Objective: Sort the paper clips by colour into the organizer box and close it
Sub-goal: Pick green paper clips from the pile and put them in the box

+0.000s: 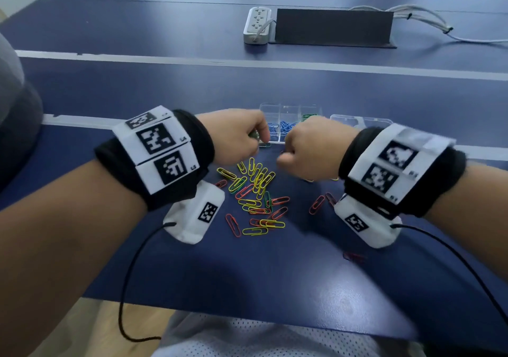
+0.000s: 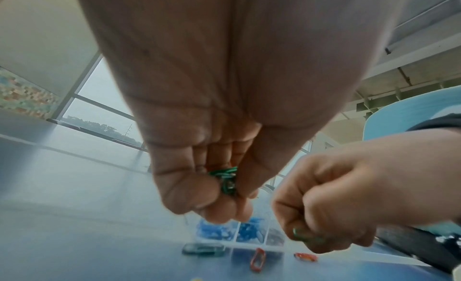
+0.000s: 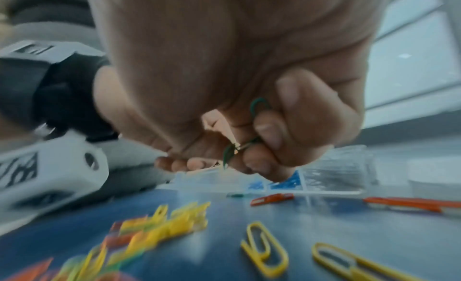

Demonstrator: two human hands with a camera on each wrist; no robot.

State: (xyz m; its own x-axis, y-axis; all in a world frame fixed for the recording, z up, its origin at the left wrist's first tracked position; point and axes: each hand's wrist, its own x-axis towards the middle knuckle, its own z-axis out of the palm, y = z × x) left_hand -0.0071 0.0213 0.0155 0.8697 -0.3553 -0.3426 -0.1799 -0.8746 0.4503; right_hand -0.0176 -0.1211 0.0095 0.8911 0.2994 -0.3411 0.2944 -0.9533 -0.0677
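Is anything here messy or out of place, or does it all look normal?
Nothing looks damaged. The loose paper clips lie scattered on the blue table, mostly yellow and red, still unsorted. One green clip lies just outside the organizer box. The left hand and the right hand each grip green clips.

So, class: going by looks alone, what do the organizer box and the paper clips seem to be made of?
Organizer box: probably clear, glossy hard plastic; you can see the blue clips through its walls.
Paper clips: likely wire with a smooth coloured coating; a bare silvery tip shows on the green clip pinched by the right hand.
Table: smooth blue surface, material unclear.
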